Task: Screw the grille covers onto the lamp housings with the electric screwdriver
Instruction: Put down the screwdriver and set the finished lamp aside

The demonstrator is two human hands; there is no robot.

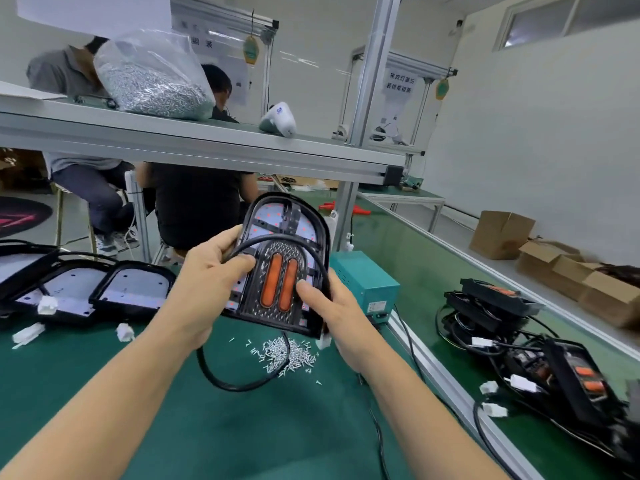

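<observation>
I hold a black arch-shaped lamp housing [287, 216] up above the green mat, tilted toward me. A grille cover [277, 268] with two orange lenses sits in its middle. My left hand [207, 282] grips the housing's left edge, thumb on the grille, with the black cable [239, 382] looping over it and hanging below. My right hand [332, 313] grips the lower right edge, thumb on the grille. A pile of small silver screws [287, 355] lies on the mat under the housing. A white electric screwdriver [280, 119] rests on the upper shelf.
More lamp housings [104, 289] lie at the left with white connectors. A stack of assembled lamps [519, 341] lies right on the conveyor. A teal power box [367, 282] stands behind my right hand. A bag of screws [156, 81] sits on the shelf. People sit beyond.
</observation>
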